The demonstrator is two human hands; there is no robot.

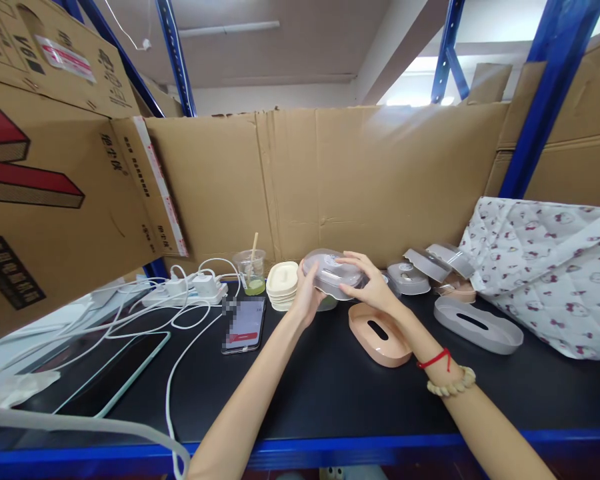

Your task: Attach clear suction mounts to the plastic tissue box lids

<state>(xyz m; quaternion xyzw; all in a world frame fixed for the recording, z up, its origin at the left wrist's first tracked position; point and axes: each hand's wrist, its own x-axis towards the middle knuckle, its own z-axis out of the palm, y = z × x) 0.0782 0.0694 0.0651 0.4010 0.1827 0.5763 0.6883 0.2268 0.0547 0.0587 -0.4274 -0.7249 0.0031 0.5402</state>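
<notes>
Above the middle of the black tabletop, both hands hold a transparent, greyish oval plastic case, slightly tilted. My left hand grips its left end, fingers mostly hidden behind it. With thumb and fingers, my right hand clasps the right end. Below my right hand lies a peach oval shell with a slot in its base. Left of my left hand is a stack of cream lids. Farther right, a grey oval shell with a slot lies near several transparent greyish cases.
At the left are a phone, a plastic cup with a straw, a white power strip with tangled cables, and a dark tablet. Cardboard walls the back. A patterned quilted cloth sits at the right.
</notes>
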